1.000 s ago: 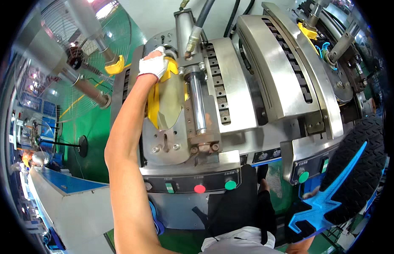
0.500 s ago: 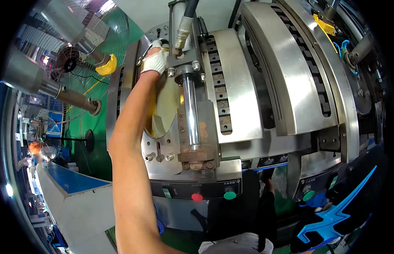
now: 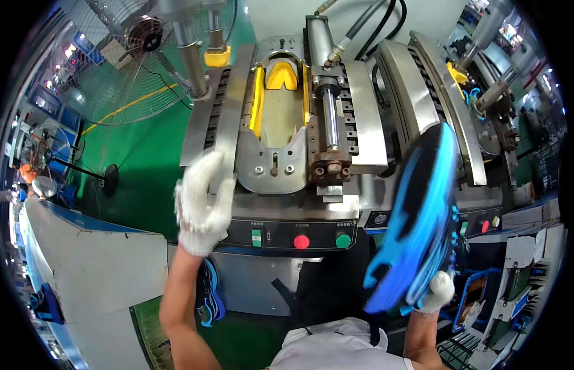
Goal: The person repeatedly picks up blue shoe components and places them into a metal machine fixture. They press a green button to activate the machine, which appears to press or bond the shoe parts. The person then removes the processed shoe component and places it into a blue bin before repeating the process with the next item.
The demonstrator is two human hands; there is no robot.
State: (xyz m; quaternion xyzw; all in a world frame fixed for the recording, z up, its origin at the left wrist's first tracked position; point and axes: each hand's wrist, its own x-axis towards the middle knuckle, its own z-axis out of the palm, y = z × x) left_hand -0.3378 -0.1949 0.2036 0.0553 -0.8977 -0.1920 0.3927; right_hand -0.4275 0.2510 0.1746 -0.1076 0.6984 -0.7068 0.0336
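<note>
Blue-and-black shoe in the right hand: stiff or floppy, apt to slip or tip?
The long blue-and-black shoe is probably fairly stiff: held near one end, it shows no obvious sag. It may tip or pivot, since most of its length extends beyond the right hand. The white fabric glove there probably limits slipping.

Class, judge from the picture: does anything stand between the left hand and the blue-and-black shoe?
Nothing visible blocks the gap between the left hand and the shoe held in the right hand. The control panel seems to lie behind that gap.
</note>
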